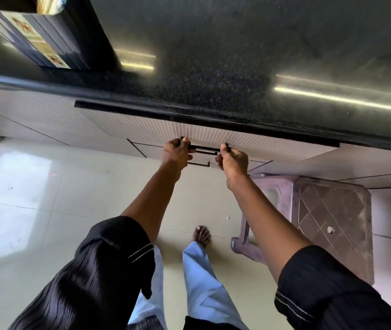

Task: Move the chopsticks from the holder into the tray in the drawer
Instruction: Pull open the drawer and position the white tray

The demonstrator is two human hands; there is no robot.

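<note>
The countertop (225,75) was black stone flecked with pale speckles and streaked with bright reflections. The drawer (249,141) front was off-white with fine vertical ribbing, and its handle (204,148) was black. Floor tiles (35,198) were glossy cream with thin dark joints. A stool (330,217) was dull purple-brown, its seat scored in a diamond grid. The sleeves (108,270) were black, finely pleated, edged with white stitching; the trousers (201,289) were pale blue. A dark ribbed box (39,41) carried a cream strip with red motifs.
</note>
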